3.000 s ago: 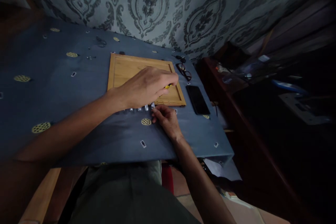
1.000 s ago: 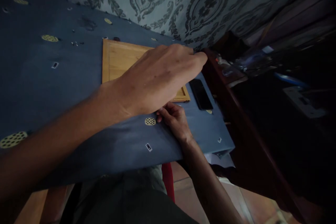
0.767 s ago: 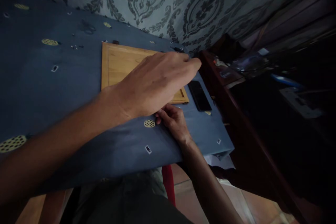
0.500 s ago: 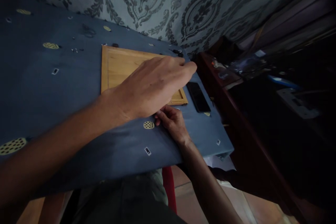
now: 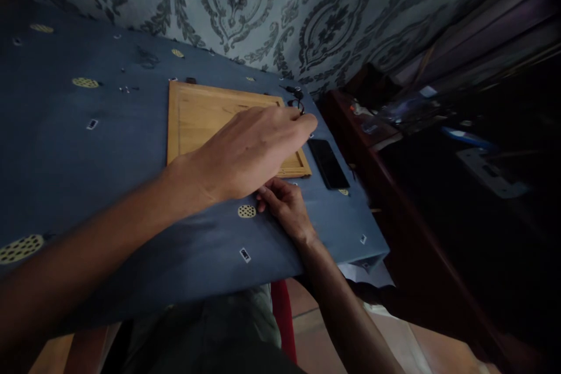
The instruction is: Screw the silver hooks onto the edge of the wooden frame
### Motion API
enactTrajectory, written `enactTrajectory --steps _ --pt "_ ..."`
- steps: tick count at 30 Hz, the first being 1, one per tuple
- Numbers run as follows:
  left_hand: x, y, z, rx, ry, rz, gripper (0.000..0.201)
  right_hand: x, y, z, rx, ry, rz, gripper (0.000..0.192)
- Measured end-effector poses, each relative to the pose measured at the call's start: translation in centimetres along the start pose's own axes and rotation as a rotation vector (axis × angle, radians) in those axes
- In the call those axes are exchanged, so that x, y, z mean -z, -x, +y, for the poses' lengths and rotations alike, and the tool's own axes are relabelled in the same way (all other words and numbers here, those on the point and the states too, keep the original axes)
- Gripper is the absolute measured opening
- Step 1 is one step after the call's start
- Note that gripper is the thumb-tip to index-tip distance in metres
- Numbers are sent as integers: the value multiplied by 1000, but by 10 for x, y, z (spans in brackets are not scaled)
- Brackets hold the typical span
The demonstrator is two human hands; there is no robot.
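A light wooden panel (image 5: 201, 99) with a raised frame lies flat on the cloth-covered table. My left hand (image 5: 258, 149) reaches across its front right part, back of the hand up, thumb and fingers drawn together near the panel's right side. What those fingertips hold, if anything, is hidden. Close below, my right hand (image 5: 287, 204) rests on the cloth at the panel's front edge with its thumb pressed to the index finger. Whatever sits in that pinch is too small or covered to make out. A black phone (image 5: 329, 163) lies just right of the panel.
Dark keys (image 5: 294, 91) lie behind the panel's right corner. Scissors (image 5: 146, 57) and several tiny bits of hardware (image 5: 127, 89) are at the back left. The patterned wall (image 5: 245, 6) borders the table behind; a dark red cabinet (image 5: 372, 169) stands along the right.
My left hand has dipped slightly and shifted a little left, so the dark loop by the keys shows beyond its fingers. My right hand keeps its pinch in nearly the same place.
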State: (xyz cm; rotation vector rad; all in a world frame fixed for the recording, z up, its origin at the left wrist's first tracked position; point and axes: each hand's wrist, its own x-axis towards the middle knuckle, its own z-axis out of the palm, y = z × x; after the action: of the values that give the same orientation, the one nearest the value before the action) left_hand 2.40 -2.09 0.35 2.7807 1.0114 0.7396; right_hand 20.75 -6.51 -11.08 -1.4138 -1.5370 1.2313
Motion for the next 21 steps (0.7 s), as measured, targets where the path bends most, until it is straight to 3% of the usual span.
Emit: enactTrajectory --steps 7,21 --pt "-2 -1 1 38 -18 26 16 -2 0 5 26 -14 19 46" --pt "-22 -5 -8 3 104 357 16 5 -2 10 69 -104 -71 14"
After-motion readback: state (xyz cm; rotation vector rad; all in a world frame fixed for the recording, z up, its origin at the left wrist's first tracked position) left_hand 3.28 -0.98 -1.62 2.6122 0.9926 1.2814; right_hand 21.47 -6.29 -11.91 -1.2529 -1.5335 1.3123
